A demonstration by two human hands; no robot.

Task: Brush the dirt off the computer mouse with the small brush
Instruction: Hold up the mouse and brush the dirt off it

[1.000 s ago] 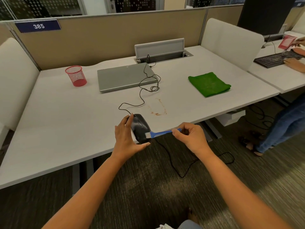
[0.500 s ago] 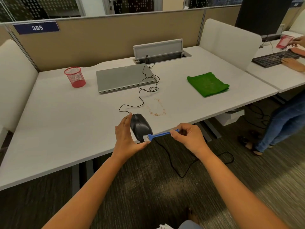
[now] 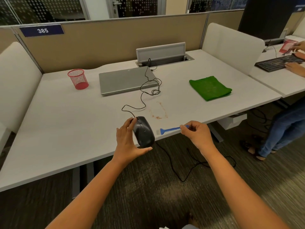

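A black wired computer mouse (image 3: 143,131) is held at the front edge of the white desk (image 3: 66,123), gripped from the left by my left hand (image 3: 127,141) between fingers and thumb. My right hand (image 3: 196,134) pinches the handle end of a small blue brush (image 3: 171,129). The brush's white bristles point left and sit a short gap to the right of the mouse, not touching it. The mouse cable (image 3: 143,96) runs back across the desk toward the cable tray.
Reddish-brown dirt crumbs (image 3: 159,111) lie on the desk just behind the mouse. A closed grey laptop (image 3: 125,80), a red mesh cup (image 3: 77,78) and a folded green cloth (image 3: 209,87) stand farther back. Another person types on a keyboard (image 3: 279,62) at the right desk.
The brush has pulled away to the right, off the mouse's rear edge. My left hand still holds the mouse in place.
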